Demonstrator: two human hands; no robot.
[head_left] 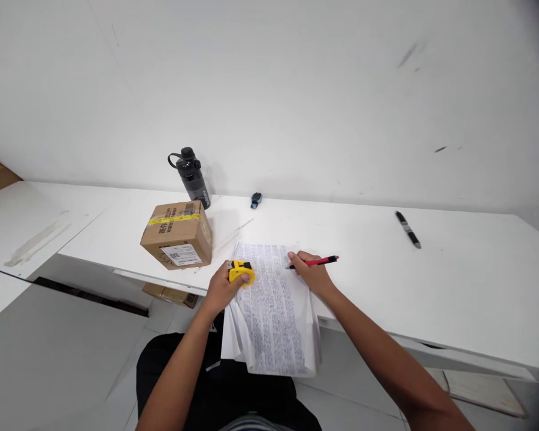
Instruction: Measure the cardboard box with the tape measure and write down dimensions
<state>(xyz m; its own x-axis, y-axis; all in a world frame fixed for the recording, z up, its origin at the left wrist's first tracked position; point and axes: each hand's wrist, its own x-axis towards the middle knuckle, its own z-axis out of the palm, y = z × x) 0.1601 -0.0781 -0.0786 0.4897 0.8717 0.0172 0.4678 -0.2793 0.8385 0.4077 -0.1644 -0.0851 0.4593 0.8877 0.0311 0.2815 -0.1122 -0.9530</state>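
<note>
My left hand (222,287) is closed around a yellow tape measure (241,273) with black parts, at the left edge of a stack of paper. In my right hand (313,276) is a red and black pen (321,261), its tip close to the top sheet; whether it touches cannot be made out. The paper stack (273,323) is covered in dense rows of small writing and hangs over the table's front edge toward my lap. Left of my left hand stands a taped cardboard box (176,230) with a white label on its front.
Behind the box is a dark water bottle (192,179) with a loop handle. A blue-black watch (256,200) lies near the wall. To the right rests a black pen (408,230) on the white table (458,287). Another cardboard box (173,295) sits below the table.
</note>
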